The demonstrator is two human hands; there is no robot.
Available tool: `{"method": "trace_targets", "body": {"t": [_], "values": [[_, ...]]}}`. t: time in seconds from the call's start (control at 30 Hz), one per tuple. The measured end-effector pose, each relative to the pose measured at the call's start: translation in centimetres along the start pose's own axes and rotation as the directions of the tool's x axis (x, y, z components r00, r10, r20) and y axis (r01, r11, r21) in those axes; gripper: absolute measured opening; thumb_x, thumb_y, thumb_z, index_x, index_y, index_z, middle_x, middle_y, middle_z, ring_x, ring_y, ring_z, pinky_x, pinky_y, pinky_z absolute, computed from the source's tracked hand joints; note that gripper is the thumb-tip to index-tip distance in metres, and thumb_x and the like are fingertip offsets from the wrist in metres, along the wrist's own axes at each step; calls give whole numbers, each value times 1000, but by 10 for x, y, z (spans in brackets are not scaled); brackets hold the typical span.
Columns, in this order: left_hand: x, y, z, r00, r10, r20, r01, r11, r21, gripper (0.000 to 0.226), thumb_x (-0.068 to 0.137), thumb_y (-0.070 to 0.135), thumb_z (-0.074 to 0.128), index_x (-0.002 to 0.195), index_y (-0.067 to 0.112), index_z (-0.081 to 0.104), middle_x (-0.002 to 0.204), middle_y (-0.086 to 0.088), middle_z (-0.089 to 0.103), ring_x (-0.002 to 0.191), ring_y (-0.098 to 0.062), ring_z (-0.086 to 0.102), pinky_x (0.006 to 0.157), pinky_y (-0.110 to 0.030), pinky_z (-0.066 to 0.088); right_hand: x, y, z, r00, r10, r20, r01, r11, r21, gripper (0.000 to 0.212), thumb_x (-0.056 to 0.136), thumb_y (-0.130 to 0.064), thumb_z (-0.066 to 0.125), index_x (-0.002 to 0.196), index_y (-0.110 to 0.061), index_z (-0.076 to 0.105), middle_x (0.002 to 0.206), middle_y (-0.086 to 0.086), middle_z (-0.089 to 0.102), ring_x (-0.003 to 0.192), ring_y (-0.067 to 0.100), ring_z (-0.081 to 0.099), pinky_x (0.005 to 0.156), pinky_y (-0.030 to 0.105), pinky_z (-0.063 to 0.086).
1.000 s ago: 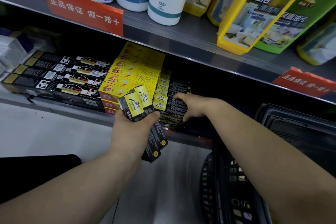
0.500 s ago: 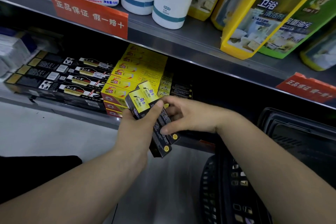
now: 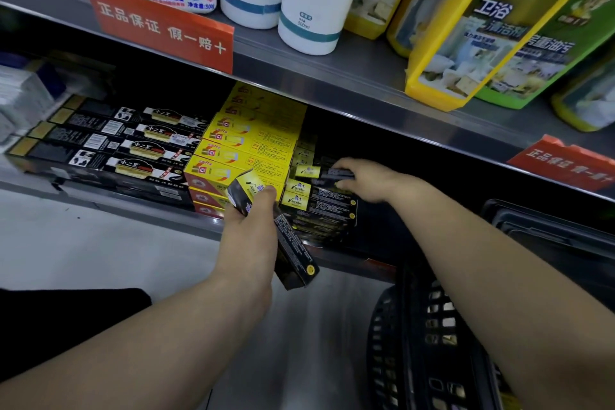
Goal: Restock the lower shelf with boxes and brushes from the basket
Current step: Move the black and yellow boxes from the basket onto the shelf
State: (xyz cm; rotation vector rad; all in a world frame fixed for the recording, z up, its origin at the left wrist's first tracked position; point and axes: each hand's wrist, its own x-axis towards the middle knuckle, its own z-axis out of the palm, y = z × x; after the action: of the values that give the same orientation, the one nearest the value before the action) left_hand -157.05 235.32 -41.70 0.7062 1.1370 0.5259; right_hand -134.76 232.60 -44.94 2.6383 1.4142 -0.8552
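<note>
A shop aisle with a pale floor runs under two grey metal shelves. The upper shelf [image 3: 349, 76] carries white bottles [image 3: 309, 0] and yellow-and-green cleaner bottles [image 3: 492, 30], with an orange price-strip sign [image 3: 159, 23] clipped to its front edge. On the lower shelf [image 3: 100, 206], long black boxes [image 3: 109, 146] lie in rows at the left, a stack of yellow boxes [image 3: 246, 146] sits just beside them, and a stack of black-and-yellow boxes [image 3: 316, 206] stands to the right of those.

The left hand [image 3: 248, 236] grips one black-and-yellow box [image 3: 283, 233] in front of the shelf edge, fingers wrapped round its upper half, the box tilted so its lower end points down and toward the viewer. The right hand [image 3: 362, 178] reaches into the shelf above the black-and-yellow stack and pinches a small dark box [image 3: 336, 174] between curled fingers and thumb, holding it level at the top of that stack; whether it touches the stack cannot be told.

A black plastic basket [image 3: 416, 343] stands on the floor at the lower right, under the right forearm, with small items dimly visible through its lattice wall.
</note>
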Motion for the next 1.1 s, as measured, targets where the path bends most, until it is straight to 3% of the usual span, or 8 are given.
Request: {"method": "trace_targets", "body": {"t": [0.2, 0.33, 0.43, 0.57, 0.63, 0.77, 0.93, 1.1], "values": [[-4, 1, 3, 1000, -1, -3, 1, 999, 55, 21, 88, 39, 58, 80, 22, 48, 85, 0, 58, 78, -13, 56, 60, -26, 39, 5, -1, 16, 986, 2, 165, -2, 1000, -1, 54, 97, -33, 46, 146, -27, 25, 151, 10, 30, 134, 26, 37, 104, 28, 33], [-6, 1, 7, 1000, 14, -1, -14, 995, 96, 29, 87, 40, 59, 96, 13, 54, 94, -6, 63, 90, -21, 60, 80, -32, 46, -11, -8, 4, 993, 3, 115, 7, 996, -87, 56, 95, -33, 50, 146, -29, 25, 153, 12, 23, 135, 29, 34, 107, 32, 32], [-5, 1, 9, 999, 36, -3, -35, 993, 117, 37, 87, 39, 61, 107, 8, 52, 100, -11, 64, 95, -27, 62, 91, -43, 49, -35, -28, -15, 981, -194, 18, 187, 964, 188, 38, 93, -34, 53, 130, -28, 51, 135, 4, 48, 124, 19, 47, 101, 28, 38], [-5, 2, 10, 998, 51, 21, -53, 992, 113, 43, 86, 40, 61, 112, 7, 54, 105, -12, 67, 98, -30, 64, 91, -47, 50, -85, -56, -16, 903, -381, 197, 229, 816, 531, 45, 78, -41, 70, 120, -41, 52, 117, -19, 57, 113, -2, 54, 95, 18, 45], [-6, 4, 12, 998, 50, 37, -54, 993, 109, 40, 86, 39, 61, 109, 7, 56, 102, -12, 68, 96, -28, 65, 89, -44, 52, -93, -57, -8, 911, -383, 156, 274, 841, 466, 54, 80, -32, 71, 127, -36, 44, 120, -17, 53, 115, 2, 52, 95, 23, 46], [-10, 6, 17, 996, 31, 88, -37, 997, 67, 28, 85, 26, 65, 104, 8, 56, 86, -2, 63, 83, -13, 61, 77, -24, 49, -84, -45, -15, 956, -294, -5, 256, 824, 506, 26, 90, -16, 59, 110, -17, 42, 89, 6, 64, 71, 16, 57, 67, 33, 46], [-11, 3, 14, 988, -45, 149, 25, 991, 135, 26, 88, 9, 61, 112, 5, 53, 81, -2, 60, 73, -12, 59, 63, -17, 50, -36, -8, -28, 981, -16, -195, 21, 1000, 21, 41, 95, -28, 51, 133, -17, 38, 118, 9, 58, 96, 23, 57, 74, 25, 41], [-10, 3, 12, 985, -64, 163, 36, 984, 173, 14, 89, 7, 59, 103, 8, 55, 82, -3, 59, 72, -13, 58, 61, -17, 50, 14, 4, -6, 989, 36, -145, -40, 999, -22, 38, 96, -21, 47, 134, -19, 41, 125, 13, 55, 103, 27, 54, 76, 27, 41]]}}
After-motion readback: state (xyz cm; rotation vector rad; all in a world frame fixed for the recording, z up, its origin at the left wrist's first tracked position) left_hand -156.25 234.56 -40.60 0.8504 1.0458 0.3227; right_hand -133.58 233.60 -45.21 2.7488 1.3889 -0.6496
